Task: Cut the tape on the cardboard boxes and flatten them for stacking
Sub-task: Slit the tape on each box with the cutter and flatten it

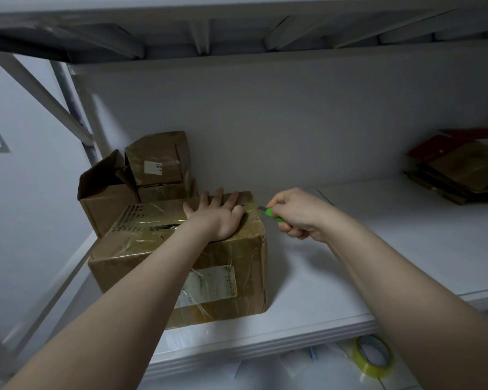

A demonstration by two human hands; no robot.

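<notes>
Right hand (299, 213) grip: closed round a green cutter (273, 215), blade out, tip at the tape (152, 218) where it wraps over the top right edge of the big box (217, 266). Can't tell if the blade has bitten in.

Left hand (217, 215) lies flat, fingers spread, pressing the box top just left of the blade. It holds nothing.

The box sits upright on the shelf (350, 263), near left. Seam tape is wrinkled but looks mostly on.

My read: cut is only starting here. Flaps, bottom tape and flattening are all to do.

Far left behind it:
- open box (104, 204), flaps up, not flattened
- two small boxes (158, 159), stacked, looking closed

Far right: a pile of flattened cardboard (462, 170), so some are done. Three or more boxes left.
</notes>
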